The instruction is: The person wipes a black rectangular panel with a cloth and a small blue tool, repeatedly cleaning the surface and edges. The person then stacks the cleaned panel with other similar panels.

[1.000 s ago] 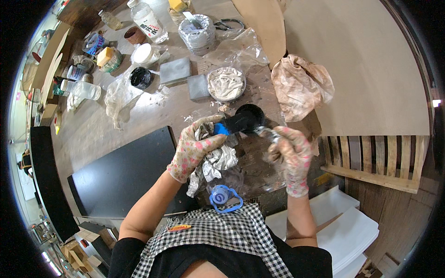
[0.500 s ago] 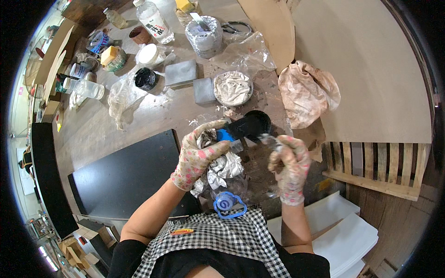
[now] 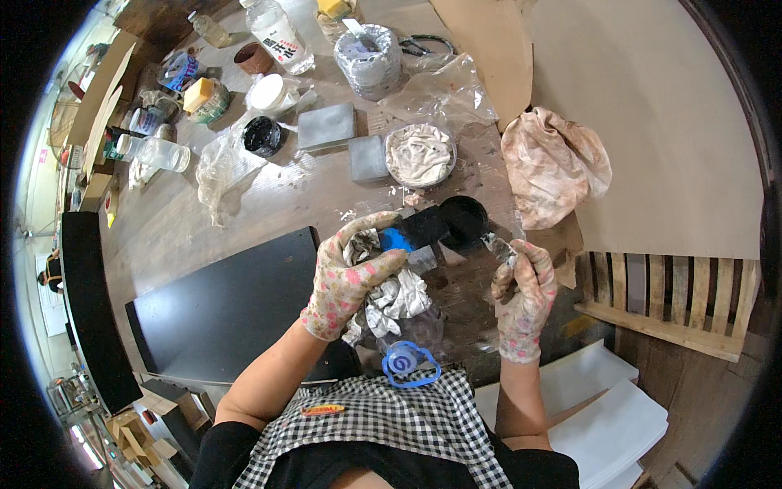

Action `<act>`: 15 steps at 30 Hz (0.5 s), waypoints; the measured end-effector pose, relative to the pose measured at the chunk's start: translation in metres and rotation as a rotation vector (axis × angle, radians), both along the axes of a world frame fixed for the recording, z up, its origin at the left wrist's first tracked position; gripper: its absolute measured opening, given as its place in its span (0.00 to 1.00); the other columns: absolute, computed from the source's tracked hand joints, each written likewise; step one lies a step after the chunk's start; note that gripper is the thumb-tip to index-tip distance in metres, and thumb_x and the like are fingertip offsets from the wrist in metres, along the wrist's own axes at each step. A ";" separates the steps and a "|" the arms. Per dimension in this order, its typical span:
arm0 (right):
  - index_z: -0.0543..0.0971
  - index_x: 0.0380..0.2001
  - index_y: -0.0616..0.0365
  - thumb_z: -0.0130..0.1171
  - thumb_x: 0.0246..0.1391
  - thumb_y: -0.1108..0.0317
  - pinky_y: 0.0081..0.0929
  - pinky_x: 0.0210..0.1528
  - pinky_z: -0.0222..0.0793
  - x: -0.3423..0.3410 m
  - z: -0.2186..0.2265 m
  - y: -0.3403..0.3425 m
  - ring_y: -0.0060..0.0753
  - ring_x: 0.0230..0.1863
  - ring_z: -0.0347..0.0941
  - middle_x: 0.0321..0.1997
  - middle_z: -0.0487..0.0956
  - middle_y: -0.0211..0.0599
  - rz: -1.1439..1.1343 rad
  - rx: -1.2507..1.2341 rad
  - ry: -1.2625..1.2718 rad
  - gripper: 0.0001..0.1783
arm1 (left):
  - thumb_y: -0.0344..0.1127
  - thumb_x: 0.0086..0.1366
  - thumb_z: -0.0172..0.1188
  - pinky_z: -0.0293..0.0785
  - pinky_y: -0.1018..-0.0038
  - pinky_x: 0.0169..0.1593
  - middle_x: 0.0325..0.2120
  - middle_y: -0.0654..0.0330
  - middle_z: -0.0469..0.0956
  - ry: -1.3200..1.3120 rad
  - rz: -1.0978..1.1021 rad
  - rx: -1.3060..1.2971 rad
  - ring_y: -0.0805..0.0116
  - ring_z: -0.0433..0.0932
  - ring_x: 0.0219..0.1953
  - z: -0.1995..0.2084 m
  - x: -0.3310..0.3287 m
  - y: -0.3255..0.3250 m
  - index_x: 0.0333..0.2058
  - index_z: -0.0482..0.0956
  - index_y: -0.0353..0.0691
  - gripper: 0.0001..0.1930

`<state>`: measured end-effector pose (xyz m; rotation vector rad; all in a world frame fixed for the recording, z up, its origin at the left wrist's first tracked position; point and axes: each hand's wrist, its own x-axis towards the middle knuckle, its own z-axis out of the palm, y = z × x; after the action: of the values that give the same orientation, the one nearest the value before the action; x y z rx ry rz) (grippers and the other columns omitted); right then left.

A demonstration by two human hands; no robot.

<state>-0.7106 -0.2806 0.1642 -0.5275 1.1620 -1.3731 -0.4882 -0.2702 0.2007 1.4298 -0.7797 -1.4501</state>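
My left hand, in a pink-flowered glove, is closed round a blue-and-black block. The block's blue part lies by my fingertips, and its black end reaches the near left rim of a round black tub. A crumpled grey-white cloth bunches under and inside that hand. In my right hand, gloved alike and stained grey, a small smeared blade-like tool is pinched, its tip just right of the tub. A small grey block sits below the black end. The tool's handle is hidden by my fingers.
A black panel lies to the left. Beyond my hands stand a bowl of whitish cloth, grey blocks, an open black jar, a smeared bucket and bottles. A stained cloth lies right; a blue-handled clear container is nearest me.
The small tool in my right hand has come to rest beside the black tub after a blurred motion. The whole view has shifted slightly; my left hand keeps its hold.
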 end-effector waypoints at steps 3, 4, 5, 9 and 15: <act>0.79 0.45 0.58 0.56 0.65 0.68 0.18 0.19 0.66 0.004 0.000 -0.001 0.17 0.22 0.72 0.26 0.78 0.27 0.217 -0.119 0.009 0.09 | 0.27 0.58 0.69 0.75 0.77 0.49 0.41 0.60 0.82 0.034 0.005 0.030 0.77 0.78 0.42 0.000 0.000 0.000 0.54 0.77 0.32 0.24; 0.79 0.46 0.58 0.56 0.65 0.68 0.18 0.19 0.66 0.004 0.000 -0.001 0.17 0.22 0.72 0.26 0.78 0.28 0.305 -0.087 0.057 0.09 | 0.27 0.58 0.70 0.76 0.77 0.48 0.41 0.60 0.82 -0.080 -0.040 -0.022 0.77 0.79 0.41 0.000 0.000 0.000 0.54 0.77 0.32 0.24; 0.78 0.46 0.58 0.57 0.65 0.68 0.18 0.19 0.66 0.004 0.000 -0.002 0.18 0.21 0.72 0.26 0.78 0.28 0.311 -0.071 0.049 0.10 | 0.27 0.58 0.70 0.76 0.78 0.48 0.41 0.60 0.82 -0.075 -0.043 -0.029 0.77 0.79 0.40 0.000 0.001 0.000 0.54 0.77 0.32 0.24; 0.78 0.49 0.61 0.58 0.64 0.67 0.17 0.23 0.69 0.002 0.000 -0.002 0.19 0.21 0.74 0.27 0.80 0.32 0.126 -0.073 -0.080 0.13 | 0.26 0.58 0.69 0.77 0.78 0.46 0.40 0.60 0.82 0.053 0.047 -0.022 0.77 0.79 0.40 0.002 0.009 0.005 0.54 0.77 0.32 0.24; 0.75 0.55 0.65 0.59 0.63 0.71 0.18 0.31 0.76 0.010 0.010 -0.004 0.23 0.30 0.80 0.34 0.84 0.39 0.522 -0.110 0.182 0.19 | 0.27 0.58 0.69 0.78 0.77 0.45 0.37 0.58 0.83 0.108 0.119 -0.014 0.74 0.81 0.37 0.011 0.027 0.014 0.54 0.77 0.32 0.24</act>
<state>-0.7006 -0.2849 0.1740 -0.9761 1.0000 -0.9520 -0.4609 -0.2566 0.2118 1.3531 -0.6253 -1.4149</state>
